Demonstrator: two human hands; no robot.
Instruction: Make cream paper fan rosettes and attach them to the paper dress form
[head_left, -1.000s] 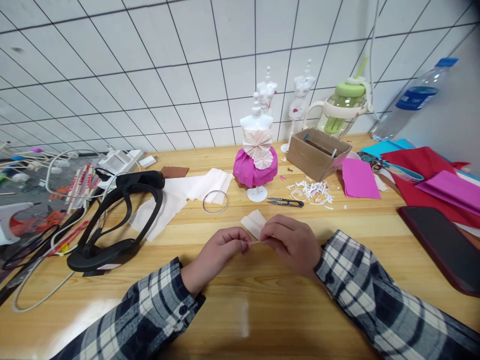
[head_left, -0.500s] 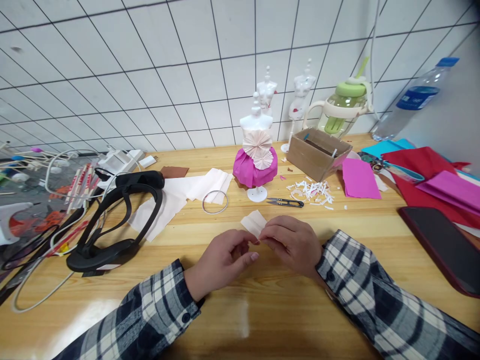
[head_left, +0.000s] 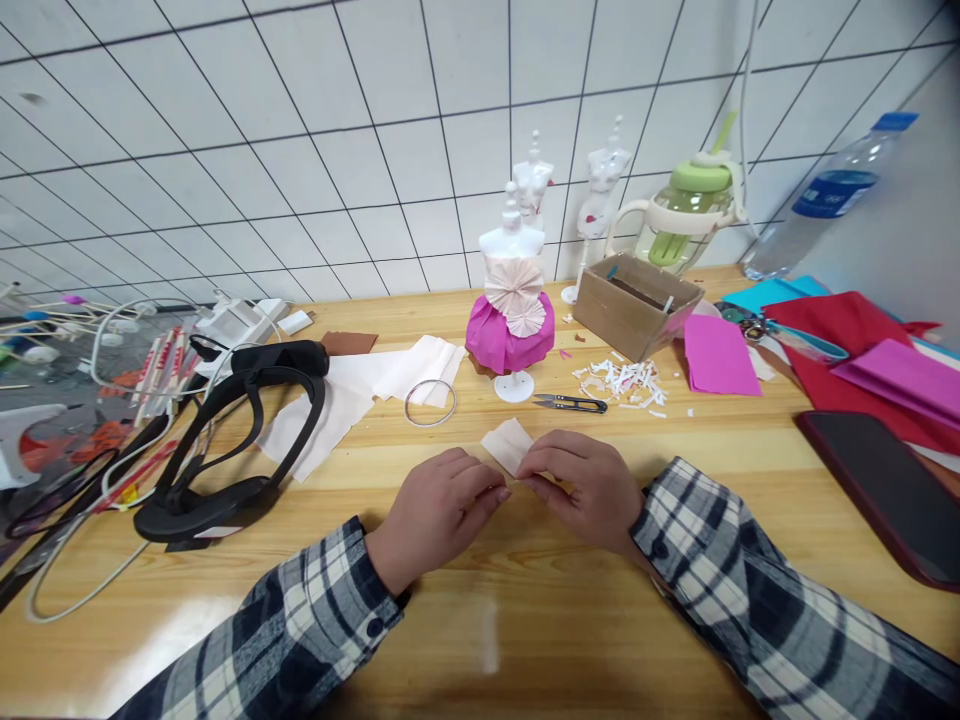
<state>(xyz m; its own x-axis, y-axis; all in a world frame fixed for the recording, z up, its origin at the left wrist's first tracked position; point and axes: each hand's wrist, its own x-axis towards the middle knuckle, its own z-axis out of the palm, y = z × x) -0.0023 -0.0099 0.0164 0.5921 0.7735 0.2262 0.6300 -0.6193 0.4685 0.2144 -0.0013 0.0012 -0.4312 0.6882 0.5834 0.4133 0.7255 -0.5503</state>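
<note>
A small piece of pale pink crepe paper (head_left: pixel 507 444) lies in front of me with its near edge raised into my fingers. My right hand (head_left: pixel 581 490) is closed, thumb and fingertips pinching the right near corner of this paper. Close beside it, my left hand (head_left: pixel 448 512) is also closed, thumb pressed against the index finger at the paper's near edge. Whether a bit of paper sits between those left fingertips is hidden. Just beyond stands a small white dress form (head_left: pixel 511 242) wearing a magenta paper skirt (head_left: pixel 495 340) and two pleated pale pink rosettes (head_left: pixel 516 288).
Thread snips (head_left: pixel 571 404) and white paper scraps (head_left: pixel 622 383) lie past my right hand, near a cardboard box (head_left: pixel 630 315). A metal ring (head_left: pixel 430 424) and pale paper sheets (head_left: pixel 315 440) are left. A black headset strap (head_left: pixel 232 520) and a phone (head_left: pixel 892 490) flank my arms.
My left thumb has closed up against the index finger, and the left fingertips have drawn slightly away from the right ones. My right hand stays on the paper, almost unmoved.
</note>
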